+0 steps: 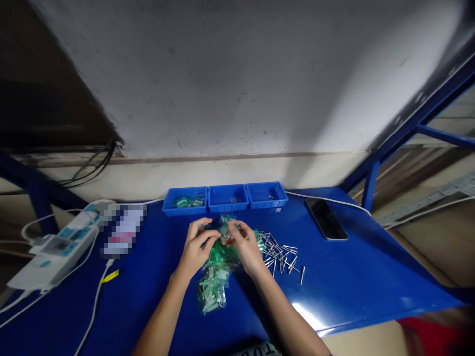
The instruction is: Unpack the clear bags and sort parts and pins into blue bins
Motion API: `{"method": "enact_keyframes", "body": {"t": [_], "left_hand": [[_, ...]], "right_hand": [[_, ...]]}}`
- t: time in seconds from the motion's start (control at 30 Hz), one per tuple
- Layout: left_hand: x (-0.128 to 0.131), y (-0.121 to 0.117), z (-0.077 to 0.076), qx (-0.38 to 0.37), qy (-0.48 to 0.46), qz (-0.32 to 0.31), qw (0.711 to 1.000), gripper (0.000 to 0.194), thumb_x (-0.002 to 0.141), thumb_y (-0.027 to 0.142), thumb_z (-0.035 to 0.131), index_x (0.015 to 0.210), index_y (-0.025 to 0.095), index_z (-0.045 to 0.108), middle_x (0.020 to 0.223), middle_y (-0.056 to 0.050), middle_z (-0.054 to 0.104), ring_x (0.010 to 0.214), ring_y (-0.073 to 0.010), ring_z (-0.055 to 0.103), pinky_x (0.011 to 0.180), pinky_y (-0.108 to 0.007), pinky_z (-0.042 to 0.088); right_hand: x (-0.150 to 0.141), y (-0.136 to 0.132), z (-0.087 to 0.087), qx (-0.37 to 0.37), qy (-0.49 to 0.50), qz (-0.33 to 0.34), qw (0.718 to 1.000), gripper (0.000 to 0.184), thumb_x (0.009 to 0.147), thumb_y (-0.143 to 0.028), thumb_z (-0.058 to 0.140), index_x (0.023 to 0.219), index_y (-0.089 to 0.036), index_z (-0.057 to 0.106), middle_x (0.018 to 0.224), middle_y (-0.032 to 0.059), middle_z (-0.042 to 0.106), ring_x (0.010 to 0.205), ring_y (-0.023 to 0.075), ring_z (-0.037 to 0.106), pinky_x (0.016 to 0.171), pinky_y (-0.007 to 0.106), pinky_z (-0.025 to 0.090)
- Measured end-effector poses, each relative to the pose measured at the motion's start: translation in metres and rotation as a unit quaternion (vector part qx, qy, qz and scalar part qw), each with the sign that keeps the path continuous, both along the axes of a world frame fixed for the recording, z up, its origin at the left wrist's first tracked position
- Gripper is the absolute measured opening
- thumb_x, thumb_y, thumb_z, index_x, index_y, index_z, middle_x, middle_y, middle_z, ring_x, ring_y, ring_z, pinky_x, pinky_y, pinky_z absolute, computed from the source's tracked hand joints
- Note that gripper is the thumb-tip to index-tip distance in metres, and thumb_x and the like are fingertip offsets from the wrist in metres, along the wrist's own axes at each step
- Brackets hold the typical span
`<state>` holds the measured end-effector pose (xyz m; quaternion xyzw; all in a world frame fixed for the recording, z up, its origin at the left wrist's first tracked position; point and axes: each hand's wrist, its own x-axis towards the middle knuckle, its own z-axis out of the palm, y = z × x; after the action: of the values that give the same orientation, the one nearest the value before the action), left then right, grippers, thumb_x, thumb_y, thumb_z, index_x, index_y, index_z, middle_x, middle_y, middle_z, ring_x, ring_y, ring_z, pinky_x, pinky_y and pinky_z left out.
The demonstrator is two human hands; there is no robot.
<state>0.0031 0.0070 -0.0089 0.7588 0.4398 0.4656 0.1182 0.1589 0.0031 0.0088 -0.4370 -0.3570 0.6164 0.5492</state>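
Note:
A small clear green plastic bag [225, 231] is raised over the pile in front of me. My right hand [245, 246] grips it between thumb and fingers. On its other side, my left hand [196, 249] has thumb and a fingertip pinched at the bag's near edge; the exact contact is too small to make out. Below both hands lies a heap of green plastic bags [212, 289] with small metal and pale parts inside. Right of my right hand, loose slim metal pins [280, 254] are scattered on the blue table.
Three blue bins [227, 199] stand in a row at the wall; the left one holds small green bags. A black phone [326, 219] lies on the right. At left are a white power strip [55, 252], a blurred-out device [124, 230] and a white cable [97, 296].

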Motion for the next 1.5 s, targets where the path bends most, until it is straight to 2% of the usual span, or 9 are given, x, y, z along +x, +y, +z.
{"method": "enact_keyframes", "body": {"t": [0.13, 0.27, 0.4, 0.47, 0.63, 0.83, 1.07, 1.23, 1.5], "left_hand": [[0.001, 0.001, 0.000, -0.021, -0.009, 0.053, 0.998, 0.012, 0.083, 0.024, 0.058, 0.090, 0.022, 0.067, 0.112, -0.008, 0.051, 0.107, -0.0227, 0.050, 0.094, -0.039, 0.039], [0.004, 0.001, -0.002, -0.128, -0.079, 0.050, 0.987, 0.027, 0.088, 0.038, 0.048, 0.089, 0.019, 0.068, 0.096, -0.008, 0.061, 0.096, -0.0223, 0.054, 0.084, -0.034, 0.042], [0.011, 0.001, -0.012, -0.281, -0.244, 0.010, 0.928, 0.063, 0.092, 0.055, 0.022, 0.083, 0.013, 0.069, 0.066, -0.006, 0.060, 0.061, -0.0165, 0.053, 0.056, -0.026, 0.040], [0.014, 0.000, -0.014, -0.304, -0.295, 0.009, 0.906, 0.060, 0.089, 0.058, 0.031, 0.078, 0.012, 0.068, 0.061, -0.004, 0.058, 0.058, -0.0149, 0.051, 0.055, -0.025, 0.038], [0.014, -0.002, -0.009, -0.280, -0.304, 0.016, 0.911, 0.030, 0.074, 0.043, 0.066, 0.073, 0.013, 0.066, 0.066, -0.001, 0.060, 0.061, -0.0131, 0.051, 0.058, -0.022, 0.039], [0.007, 0.005, -0.010, -0.230, -0.360, 0.136, 0.894, 0.033, 0.075, 0.045, 0.064, 0.090, 0.016, 0.065, 0.068, 0.001, 0.058, 0.053, -0.0095, 0.047, 0.050, -0.020, 0.039], [0.011, 0.003, -0.013, -0.162, -0.302, 0.081, 0.936, 0.016, 0.080, 0.031, 0.059, 0.088, 0.017, 0.060, 0.090, -0.005, 0.062, 0.081, -0.0172, 0.061, 0.072, -0.027, 0.049], [0.011, -0.001, -0.008, -0.064, -0.204, 0.051, 0.976, 0.008, 0.083, 0.021, 0.054, 0.079, 0.019, 0.061, 0.102, -0.008, 0.057, 0.101, -0.0207, 0.057, 0.084, -0.033, 0.048], [0.008, -0.001, -0.006, -0.062, -0.190, 0.101, 0.975, 0.013, 0.084, 0.022, 0.051, 0.078, 0.019, 0.062, 0.100, -0.006, 0.057, 0.099, -0.0199, 0.057, 0.088, -0.034, 0.045]], "right_hand": [[-0.003, -0.001, -0.007, 0.015, -0.036, -0.053, 0.998, 0.044, 0.069, -0.038, 0.068, 0.105, -0.021, 0.049, 0.063, -0.0051, 0.060, 0.054, 0.0129, 0.057, 0.057, 0.026, 0.046], [-0.002, -0.003, -0.009, 0.092, -0.080, -0.045, 0.992, 0.020, 0.075, -0.032, 0.062, 0.087, -0.020, 0.051, 0.081, 0.0023, 0.066, 0.076, 0.0170, 0.063, 0.069, 0.028, 0.048], [0.001, -0.007, -0.004, 0.163, -0.114, 0.002, 0.980, 0.008, 0.074, -0.018, 0.056, 0.080, -0.020, 0.052, 0.107, 0.0080, 0.065, 0.102, 0.0225, 0.061, 0.085, 0.035, 0.046], [0.002, -0.008, -0.002, 0.210, -0.163, 0.016, 0.964, 0.013, 0.071, -0.010, 0.050, 0.077, -0.020, 0.055, 0.113, 0.0079, 0.063, 0.109, 0.0238, 0.056, 0.092, 0.041, 0.042], [0.000, -0.008, -0.007, 0.254, -0.256, -0.024, 0.932, 0.027, 0.070, -0.008, 0.045, 0.088, -0.021, 0.060, 0.112, 0.0076, 0.061, 0.110, 0.0231, 0.053, 0.094, 0.041, 0.040], [-0.002, -0.002, -0.018, 0.123, -0.193, -0.029, 0.973, 0.009, 0.081, -0.028, 0.049, 0.084, -0.020, 0.051, 0.074, 0.0021, 0.059, 0.069, 0.0166, 0.057, 0.063, 0.027, 0.044], [-0.004, -0.005, -0.015, 0.099, -0.140, -0.028, 0.985, 0.005, 0.066, -0.016, 0.048, 0.064, -0.020, 0.051, 0.069, 0.0000, 0.056, 0.070, 0.0166, 0.053, 0.066, 0.027, 0.040], [0.000, -0.005, -0.004, 0.032, 0.006, 0.058, 0.998, 0.014, 0.071, -0.025, 0.054, 0.081, -0.019, 0.062, 0.077, 0.0031, 0.063, 0.074, 0.0182, 0.058, 0.068, 0.028, 0.041], [-0.006, -0.004, -0.008, 0.070, -0.072, -0.007, 0.995, 0.020, 0.074, -0.036, 0.064, 0.076, -0.020, 0.052, 0.063, -0.0043, 0.049, 0.058, 0.0113, 0.046, 0.057, 0.022, 0.036]]}}
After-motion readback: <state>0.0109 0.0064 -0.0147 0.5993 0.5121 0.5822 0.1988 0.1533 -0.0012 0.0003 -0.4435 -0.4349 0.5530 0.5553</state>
